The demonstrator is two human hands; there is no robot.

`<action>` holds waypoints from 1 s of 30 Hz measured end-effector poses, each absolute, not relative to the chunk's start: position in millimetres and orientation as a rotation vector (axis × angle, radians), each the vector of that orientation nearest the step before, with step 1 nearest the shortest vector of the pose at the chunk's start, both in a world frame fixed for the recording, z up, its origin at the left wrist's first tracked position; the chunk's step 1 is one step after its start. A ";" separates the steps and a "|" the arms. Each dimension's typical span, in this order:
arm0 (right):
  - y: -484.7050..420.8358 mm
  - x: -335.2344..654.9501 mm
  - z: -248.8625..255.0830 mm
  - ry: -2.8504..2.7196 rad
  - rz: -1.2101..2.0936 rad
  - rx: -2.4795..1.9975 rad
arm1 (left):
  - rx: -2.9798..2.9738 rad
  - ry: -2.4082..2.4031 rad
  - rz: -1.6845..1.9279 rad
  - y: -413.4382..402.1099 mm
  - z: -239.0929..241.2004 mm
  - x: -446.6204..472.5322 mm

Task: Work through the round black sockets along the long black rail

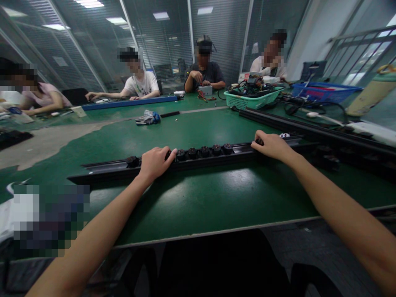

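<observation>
A long black metal channel (201,164) lies across the table in front of me, with several round black socket-like modules (204,152) sitting in a row inside it. My left hand (157,161) reaches over the left part of the channel. Its fingers and thumb close around one of the black modules (168,155). Farther right, my right hand (272,145) is curled over the channel, with a dark round piece (259,142), seemingly another module, partly showing at its fingertips. One more module (132,161) sits left of my left hand.
Other long black channels (278,121) lie at the right. Behind them stand a green basket (247,101) of parts and a blue basket (321,94). A crumpled glove (148,118) lies mid-table. Several people sit across the green table (192,206), one handling a grey box (205,90).
</observation>
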State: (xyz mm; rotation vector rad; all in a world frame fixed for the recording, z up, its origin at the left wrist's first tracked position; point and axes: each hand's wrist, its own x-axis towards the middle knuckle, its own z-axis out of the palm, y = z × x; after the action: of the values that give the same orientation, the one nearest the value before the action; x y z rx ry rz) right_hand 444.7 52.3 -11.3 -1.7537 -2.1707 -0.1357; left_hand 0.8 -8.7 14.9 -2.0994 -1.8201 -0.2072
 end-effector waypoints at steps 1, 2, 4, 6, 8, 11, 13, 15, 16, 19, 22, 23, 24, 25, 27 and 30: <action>52.2 444.2 -11.8 -2.165 -0.144 -1.755 | -2.098 -1.821 -0.204 -8.9 15.0 0.9; 52.2 443.8 -12.3 -2.158 -0.147 -1.754 | -2.097 -1.823 -0.202 -8.9 15.1 1.0; 52.4 443.4 -13.3 -2.141 -0.144 -1.755 | -2.096 -1.828 -0.205 -9.1 15.2 1.1; 52.7 443.2 -13.7 -2.126 -0.134 -1.767 | -2.098 -1.828 -0.212 -9.0 15.1 1.1; 52.7 443.1 -13.4 -2.123 -0.115 -1.783 | -2.098 -1.826 -0.217 -8.9 14.9 1.1; 52.3 442.9 -12.0 -2.129 -0.082 -1.812 | -2.095 -1.830 -0.215 -8.7 14.4 1.1; 51.9 442.7 -10.8 -2.128 -0.062 -1.839 | -2.096 -1.831 -0.216 -8.3 13.9 1.0; 51.3 442.3 -9.8 -2.119 -0.044 -1.863 | -2.101 -1.832 -0.225 -7.9 13.3 0.7; 51.0 441.8 -9.3 -2.114 -0.037 -1.872 | -2.102 -1.835 -0.232 -7.7 13.1 0.5; 49.4 439.7 -7.0 -2.109 -0.035 -1.906 | -2.106 -1.836 -0.245 -7.5 12.8 0.1; 46.7 437.2 -3.0 -2.101 -0.065 -1.984 | -2.106 -1.826 -0.238 -7.8 13.1 0.2; 45.5 436.6 -1.4 -2.096 -0.081 -2.019 | -2.104 -1.824 -0.233 -7.9 13.3 0.3; 44.2 436.2 0.2 -2.087 -0.098 -2.055 | -2.102 -1.824 -0.230 -8.0 13.4 0.4; 42.8 435.9 1.8 -2.077 -0.115 -2.092 | -2.099 -1.823 -0.227 -8.1 13.6 0.5; 40.1 435.4 4.5 -2.055 -0.143 -2.158 | -2.096 -1.822 -0.224 -8.2 13.8 0.6; 37.0 434.0 7.0 -2.029 -0.183 -2.223 | -2.095 -1.825 -0.221 -8.3 14.1 0.8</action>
State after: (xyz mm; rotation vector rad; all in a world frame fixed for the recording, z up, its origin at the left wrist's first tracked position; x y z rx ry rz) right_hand 434.0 37.0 7.0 -2.2229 -2.0292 -0.1831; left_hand 0.8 -8.3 14.1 -2.0950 -1.8253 -0.2209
